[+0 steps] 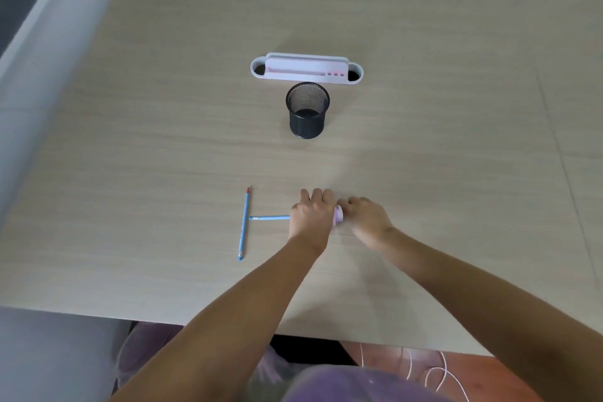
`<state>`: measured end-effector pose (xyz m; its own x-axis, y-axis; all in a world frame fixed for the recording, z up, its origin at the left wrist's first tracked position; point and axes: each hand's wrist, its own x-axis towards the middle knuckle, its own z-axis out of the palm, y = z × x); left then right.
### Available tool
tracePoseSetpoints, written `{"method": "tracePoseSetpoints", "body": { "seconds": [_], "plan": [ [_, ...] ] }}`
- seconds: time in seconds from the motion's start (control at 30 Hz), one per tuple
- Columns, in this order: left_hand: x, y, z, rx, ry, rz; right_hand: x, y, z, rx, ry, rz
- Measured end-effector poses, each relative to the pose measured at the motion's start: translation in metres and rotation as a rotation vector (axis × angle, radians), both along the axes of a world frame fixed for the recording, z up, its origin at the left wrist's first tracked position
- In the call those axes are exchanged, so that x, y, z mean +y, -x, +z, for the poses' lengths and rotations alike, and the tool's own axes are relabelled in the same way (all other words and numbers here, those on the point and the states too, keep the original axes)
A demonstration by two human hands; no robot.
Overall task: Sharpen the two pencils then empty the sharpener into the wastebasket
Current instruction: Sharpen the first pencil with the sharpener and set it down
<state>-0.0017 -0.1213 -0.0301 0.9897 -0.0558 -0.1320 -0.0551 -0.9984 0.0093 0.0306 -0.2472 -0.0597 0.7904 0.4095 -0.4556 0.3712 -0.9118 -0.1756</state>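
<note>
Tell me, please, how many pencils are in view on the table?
2. One blue pencil lies loose on the table, pointing away from the person. The other pencil lies crosswise, gripped by the left hand; its tip is hidden between the hands.

Soft even daylight, faint shadows on table (424, 42); wide-angle bending edges, slight overall blur.

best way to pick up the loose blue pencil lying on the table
Pinch the loose pencil mid-shaft from above, fingers on its two long sides. It lies flat, point away from the person, and the other pencil's end sits against its right side, so grip below that spot.
</note>
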Motion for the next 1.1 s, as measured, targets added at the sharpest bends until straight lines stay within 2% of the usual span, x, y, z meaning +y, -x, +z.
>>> {"method": "tracePoseSetpoints", "body": {
  "seconds": [0.07,0.13,0.23,0.33,0.4,0.47,0.6,0.73,0.83,0.93,1.0,1.1],
  "plan": [
    [0.0,0.0,0.0,0.018,-0.019,0.021,-0.002,0.024,-0.003,0.022,-0.024,-0.023],
    [-0.001,0.0,-0.002,0.029,-0.025,0.027,-0.011,0.046,0.001,0.081,-0.16,-0.068],
    [0.001,0.0,0.0,0.04,-0.034,0.028,-0.021,0.051,0.027,0.189,-0.482,-0.249],
    [0.002,0.001,-0.002,0.044,-0.039,-0.003,-0.013,0.025,0.044,0.215,-0.634,-0.496],
    [0.003,0.001,-0.002,0.07,-0.032,-0.013,-0.002,0.003,0.042,0.21,-0.642,-0.646],
    [0.003,0.0,0.001,0.072,-0.038,0.01,0.01,-0.02,0.032,0.243,-0.573,-0.696],
    [0.0,0.001,0.002,0.059,-0.037,0.03,0.015,-0.018,0.006,0.33,-0.254,-0.672],
    [-0.002,0.001,0.003,0.044,-0.044,0.043,0.009,0.027,0.001,0.228,-0.2,-0.608],
    [-0.003,0.0,0.003,0.041,-0.052,0.046,0.003,0.056,0.007,0.224,-0.309,-0.578],
    [-0.001,0.0,0.003,0.04,-0.063,0.033,-0.005,0.065,0.027,0.273,-0.526,-0.713],
    [0.001,-0.002,0.002,0.006,-0.039,0.011,-0.003,0.05,0.036,0.216,-0.628,-0.761],
    [0.003,-0.003,0.0,0.039,-0.04,0.0,0.003,0.018,0.042,0.081,-0.659,-0.743]
  ]
}}
